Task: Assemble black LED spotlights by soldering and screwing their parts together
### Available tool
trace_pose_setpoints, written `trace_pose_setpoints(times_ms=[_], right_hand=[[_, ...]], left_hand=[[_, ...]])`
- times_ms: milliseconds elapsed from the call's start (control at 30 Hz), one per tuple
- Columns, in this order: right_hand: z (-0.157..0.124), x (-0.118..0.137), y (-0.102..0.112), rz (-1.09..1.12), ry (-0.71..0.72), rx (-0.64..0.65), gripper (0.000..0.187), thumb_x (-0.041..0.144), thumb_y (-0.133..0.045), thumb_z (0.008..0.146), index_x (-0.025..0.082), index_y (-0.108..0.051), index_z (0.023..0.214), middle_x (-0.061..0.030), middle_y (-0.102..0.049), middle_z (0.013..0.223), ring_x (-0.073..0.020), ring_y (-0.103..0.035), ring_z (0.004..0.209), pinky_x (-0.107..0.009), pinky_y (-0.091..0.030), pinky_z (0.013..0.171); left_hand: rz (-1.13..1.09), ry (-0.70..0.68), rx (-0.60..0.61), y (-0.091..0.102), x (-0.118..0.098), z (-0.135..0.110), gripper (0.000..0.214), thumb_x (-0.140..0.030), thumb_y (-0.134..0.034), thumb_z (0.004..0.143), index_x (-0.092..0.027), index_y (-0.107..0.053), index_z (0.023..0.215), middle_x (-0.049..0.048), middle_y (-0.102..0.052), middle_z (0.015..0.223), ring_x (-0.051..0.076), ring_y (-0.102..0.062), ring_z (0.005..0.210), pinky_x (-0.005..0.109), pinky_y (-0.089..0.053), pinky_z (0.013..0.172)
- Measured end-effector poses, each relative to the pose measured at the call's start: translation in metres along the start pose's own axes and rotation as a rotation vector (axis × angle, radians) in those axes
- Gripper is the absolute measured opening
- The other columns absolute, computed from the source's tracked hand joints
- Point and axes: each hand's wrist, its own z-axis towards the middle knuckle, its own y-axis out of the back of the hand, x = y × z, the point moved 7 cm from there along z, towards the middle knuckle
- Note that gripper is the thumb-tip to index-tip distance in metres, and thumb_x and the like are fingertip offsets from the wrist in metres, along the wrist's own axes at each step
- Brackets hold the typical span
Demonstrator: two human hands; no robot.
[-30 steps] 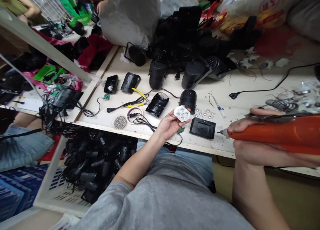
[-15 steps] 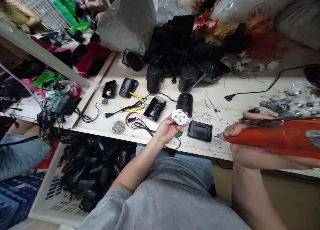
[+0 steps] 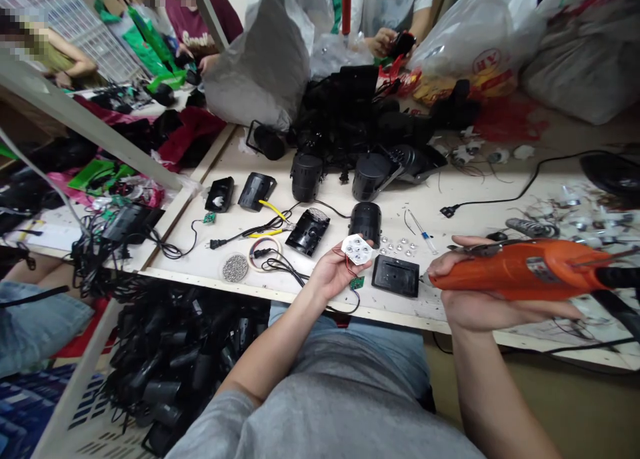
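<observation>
Between the fingers of my left hand point(image 3: 333, 270) is a white hexagonal LED board point(image 3: 357, 249) with several clear lenses, tilted up above the bench front. Red wires run down from it to a small green circuit board point(image 3: 357, 283). My right hand point(image 3: 473, 306) is wrapped round an orange electric screwdriver point(image 3: 505, 269), held level with its tip pointing left. Close to that tip lies a black rectangular cover point(image 3: 396, 276). Several small loose lenses point(image 3: 400, 247) sit behind the cover, and a black cylindrical lamp housing point(image 3: 365, 223) stands behind the LED board.
A round dish of screws point(image 3: 235, 268), a tape roll point(image 3: 265, 254), yellow-handled pliers point(image 3: 273, 210) and an open black housing point(image 3: 308, 232) lie to the left. Black housings are piled at the back. Below stands a crate point(image 3: 95, 406) of black parts. Co-workers sit across the bench.
The electric screwdriver and my right hand have moved left, bringing the tip close to the black cover. My left hand still holds the LED board. The view has tilted up slightly.
</observation>
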Motion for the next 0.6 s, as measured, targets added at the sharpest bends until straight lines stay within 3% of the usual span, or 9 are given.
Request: trace_pose_setpoints(times_ms=[167, 367, 500, 600], right_hand=[[0.001, 0.003, -0.005, 0.010, -0.033, 0.027, 0.103, 0.106, -0.024, 0.057, 0.018, -0.074, 0.074, -0.0018, -0.053, 0.040, -0.0185, -0.044, 0.024, -0.031, -0.033, 0.022], [0.005, 0.006, 0.004, -0.021, -0.032, -0.024, 0.103, 0.108, -0.023, 0.053, 0.018, -0.072, 0.070, -0.0021, -0.054, 0.043, -0.0195, -0.046, 0.025, -0.034, -0.035, 0.023], [0.006, 0.009, 0.008, -0.033, 0.001, -0.021, 0.107, 0.109, -0.018, 0.049, 0.018, -0.072, 0.068, -0.0022, -0.051, 0.039, -0.0202, -0.043, 0.021, -0.035, -0.032, 0.021], [0.003, 0.007, 0.012, -0.020, -0.009, -0.021, 0.105, 0.108, -0.021, 0.052, 0.019, -0.074, 0.073, -0.0010, -0.051, 0.039, -0.0208, -0.047, 0.025, -0.035, -0.037, 0.025]], left_hand=[[0.001, 0.006, 0.000, 0.003, 0.001, 0.003, 0.046, -0.001, -0.054, 0.079, -0.007, -0.066, 0.123, 0.0186, -0.076, 0.106, 0.027, -0.073, 0.102, 0.041, -0.056, 0.095], [0.015, 0.015, -0.006, 0.000, 0.001, 0.002, 0.051, -0.001, -0.050, 0.082, -0.009, -0.062, 0.131, 0.0173, -0.076, 0.103, 0.023, -0.074, 0.090, 0.037, -0.058, 0.089], [0.005, 0.024, 0.017, -0.001, 0.002, 0.001, 0.055, -0.001, -0.052, 0.081, -0.009, -0.060, 0.135, 0.0185, -0.075, 0.109, 0.024, -0.075, 0.092, 0.039, -0.058, 0.090], [0.007, 0.033, 0.034, 0.000, 0.002, 0.001, 0.057, 0.000, -0.052, 0.080, -0.009, -0.059, 0.136, 0.0187, -0.075, 0.112, 0.025, -0.074, 0.096, 0.039, -0.059, 0.090]])
